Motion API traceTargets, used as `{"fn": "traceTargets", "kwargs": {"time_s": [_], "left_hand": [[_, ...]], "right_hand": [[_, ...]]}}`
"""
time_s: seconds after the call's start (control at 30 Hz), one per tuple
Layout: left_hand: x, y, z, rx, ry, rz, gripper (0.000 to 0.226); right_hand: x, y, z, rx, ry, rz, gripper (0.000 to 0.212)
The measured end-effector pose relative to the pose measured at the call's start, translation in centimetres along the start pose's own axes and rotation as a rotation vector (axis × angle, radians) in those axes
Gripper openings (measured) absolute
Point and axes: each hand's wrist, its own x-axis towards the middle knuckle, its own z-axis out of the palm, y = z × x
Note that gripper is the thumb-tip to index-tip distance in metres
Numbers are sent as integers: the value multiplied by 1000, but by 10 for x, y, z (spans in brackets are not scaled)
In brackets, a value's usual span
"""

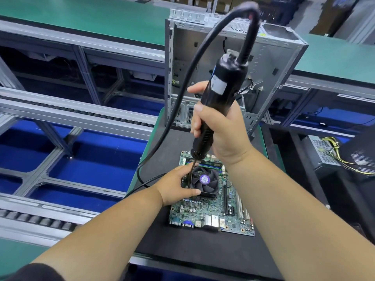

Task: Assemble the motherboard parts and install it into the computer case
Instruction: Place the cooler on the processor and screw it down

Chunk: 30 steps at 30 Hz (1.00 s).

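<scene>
My right hand (219, 134) is wrapped tight round the barrel of the electric screwdriver (215, 102), thumb on the near side and fingers curled round the far side. The tool stands nearly upright, its top leaning a little away from me and to the right, with its black cable (174, 110) looping off the top and down to the left. Its bit (191, 173) runs down along that same axis to the left side of the cooler fan (205, 182).

My left hand (178, 185) rests on the motherboard (213, 207), thumb and fingers curled against the fan's left edge to steady it, just beside where the bit comes down. I cannot see the screw head itself; the bit and my fingers hide it.

The motherboard lies flat on the black mat (192, 246) on the desk (261, 142), straight below my right hand, its port row toward me. The computer case (263, 63) stands open behind it, well apart from the board and farther from me.

I judge that I am fastening 1 of the fan's corner screws, so the board is not yet ready for the case. What matters is keeping the bit in line with the screw, pressing straight down along the tool's axis, not sideways toward my left fingers.
</scene>
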Motion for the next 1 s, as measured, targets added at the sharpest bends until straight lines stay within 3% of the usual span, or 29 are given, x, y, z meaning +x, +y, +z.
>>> {"fn": "traceTargets", "kwargs": {"time_s": [0.13, 0.33, 0.5, 0.7, 1.0], "left_hand": [[1, 0, -1, 37, -8, 0, 86], [6, 9, -2, 39, -21, -6, 81], [10, 24, 2, 274, -37, 93, 112], [24, 39, 17, 503, -71, 199, 103], [30, 42, 19, 456, -85, 147, 89]], "right_hand": [[12, -19, -5, -50, 26, -80, 26], [-3, -29, -33, -129, 196, -71, 23], [-25, -22, -56, -145, 284, -50, 22], [-42, -13, -66, -149, 317, -28, 22], [-46, -9, -70, -135, 329, -15, 25]]}}
